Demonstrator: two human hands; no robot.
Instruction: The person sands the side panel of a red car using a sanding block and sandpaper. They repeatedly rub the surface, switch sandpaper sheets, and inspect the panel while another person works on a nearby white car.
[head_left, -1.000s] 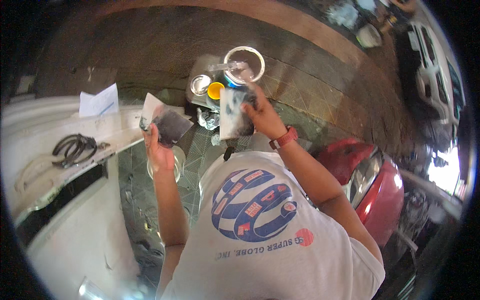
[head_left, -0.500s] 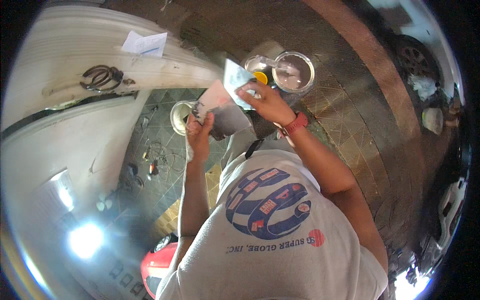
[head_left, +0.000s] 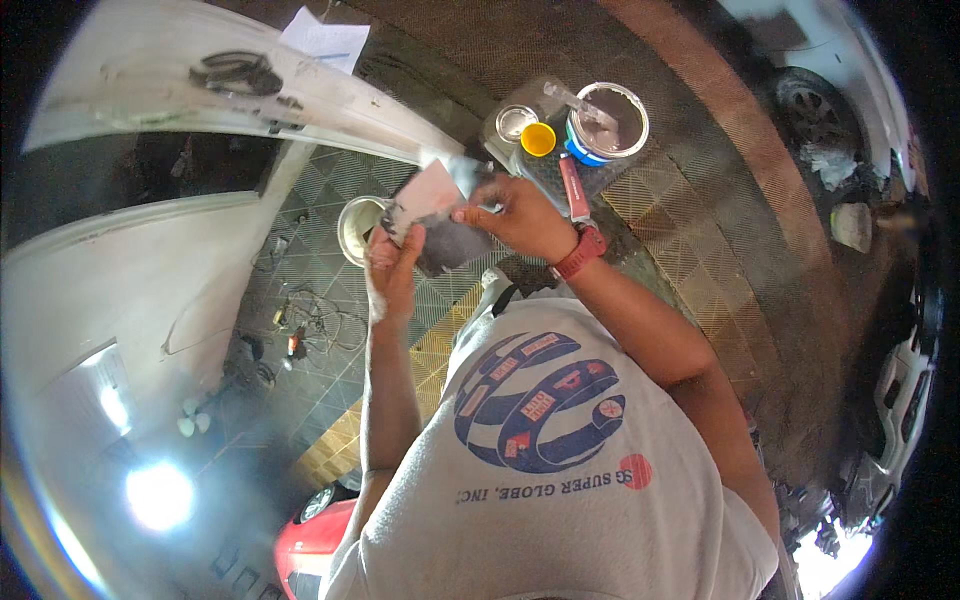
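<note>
In my left hand [head_left: 393, 265] is a flat mixing board [head_left: 455, 245], pinkish on its upper part and dark grey lower down, held by its left edge with the thumb on top. My right hand [head_left: 525, 220] is closed at the board's right side, its thumb over the board. A pale, thin, flat spreader [head_left: 462, 172] shows blurred between the right fingers and the board's far corner. The fingers partly hide it. The right wrist wears a red watch [head_left: 582, 252].
Ahead right stand an open tub of greyish putty [head_left: 615, 120] with a scraper across it, a yellow cap [head_left: 538, 139], a round tin [head_left: 515, 123] and a red tube [head_left: 574, 188]. A white bucket [head_left: 358, 232] stands left, near a white car panel [head_left: 370, 125] and coiled cables [head_left: 325, 322].
The spreader has dropped from raised above the board to beside its far edge, and my right hand has turned and come lower. The view has shifted, uncovering the red tube.
</note>
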